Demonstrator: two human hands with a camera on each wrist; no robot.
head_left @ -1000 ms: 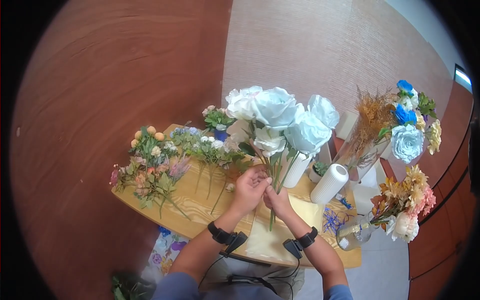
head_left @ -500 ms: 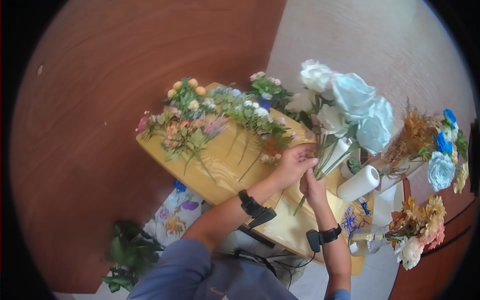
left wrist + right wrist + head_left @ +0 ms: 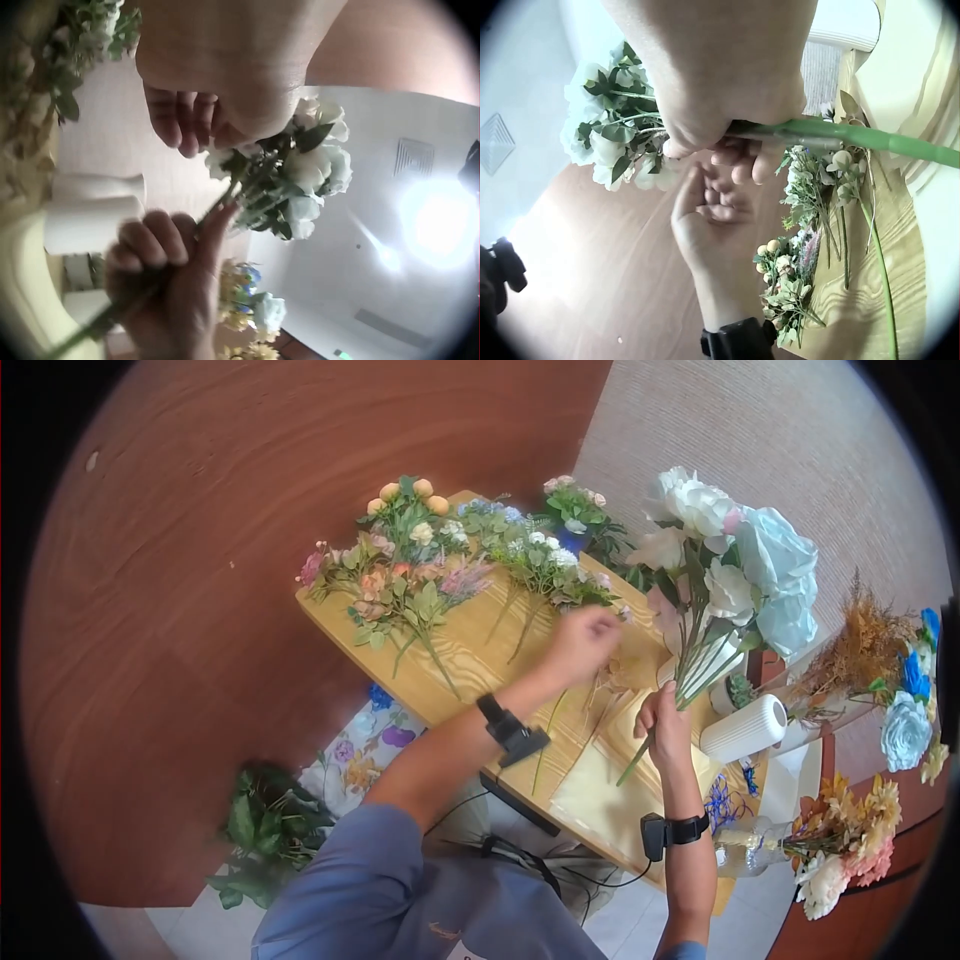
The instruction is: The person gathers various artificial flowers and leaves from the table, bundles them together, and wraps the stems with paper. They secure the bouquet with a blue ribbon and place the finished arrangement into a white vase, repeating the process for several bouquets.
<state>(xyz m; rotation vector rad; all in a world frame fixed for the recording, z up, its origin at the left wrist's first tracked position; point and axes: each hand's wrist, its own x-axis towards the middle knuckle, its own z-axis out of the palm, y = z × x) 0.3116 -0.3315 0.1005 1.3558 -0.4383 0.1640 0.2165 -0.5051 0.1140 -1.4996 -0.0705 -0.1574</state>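
Observation:
My right hand (image 3: 668,728) grips the green stems of a bouquet of large white and pale blue flowers (image 3: 728,592). Its blooms lean up and to the right, and the stem ends poke out below the fist. My left hand (image 3: 585,647) is off the stems, a short way to their left, over the table. In the left wrist view its fingers (image 3: 186,124) hang loosely bent with nothing in them. A thick green stem (image 3: 885,142) runs out from the right fist in the right wrist view.
Several loose flower sprays (image 3: 410,595) lie on the left of the wooden table (image 3: 480,660). Cream wrapping sheets (image 3: 600,805) lie in front. At right stand a white ribbed vase (image 3: 745,727) and a glass vase (image 3: 750,850) tilted with flowers. A single stem (image 3: 548,745) lies near the front edge.
Both hands were together on the stems; the left hand has let go and moved left. The right hand keeps its grip. The head view has turned left, so the table and bouquet appear farther right.

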